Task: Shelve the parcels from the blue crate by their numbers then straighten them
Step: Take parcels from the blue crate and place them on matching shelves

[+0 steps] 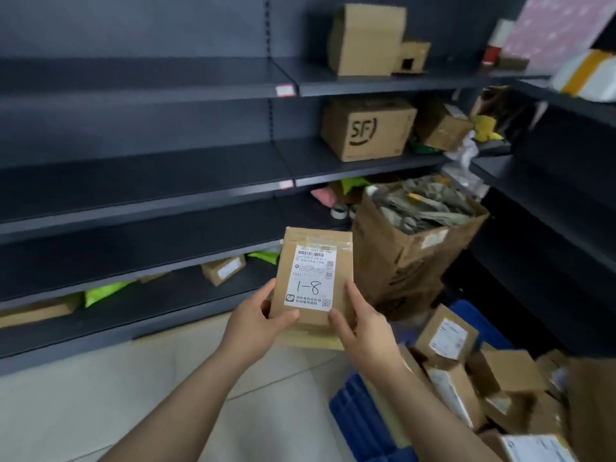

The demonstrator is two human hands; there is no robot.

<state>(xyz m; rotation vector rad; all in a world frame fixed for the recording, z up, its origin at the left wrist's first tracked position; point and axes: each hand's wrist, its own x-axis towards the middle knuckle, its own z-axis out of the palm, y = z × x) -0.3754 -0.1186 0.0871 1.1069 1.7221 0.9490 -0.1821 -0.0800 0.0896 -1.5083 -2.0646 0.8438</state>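
A flat brown parcel is held upright in front of the dark grey shelving, gripped at its lower end by both hands, its face turned toward the camera. Its white label carries a barcode, small print and the handwritten number "1-8". The left hand grips the lower left corner, thumb laid across the front and fingers curled behind. The right hand grips the lower right corner, thumb along the right edge and a fingertip pressing the front near the label's lower corner. Just under the hands a further strip of tan cardboard shows; whether it belongs to the same parcel or to a second one cannot be told. The parcel sits between the two hands and above the pale floor, to the left of the blue crate, which stands at the lower right and holds a loose heap of other labelled cardboard parcels. Behind the held parcel, to its right, stands an open brown carton stuffed with crumpled wrapping. Higher up, a box printed "SF" rests on a shelf.
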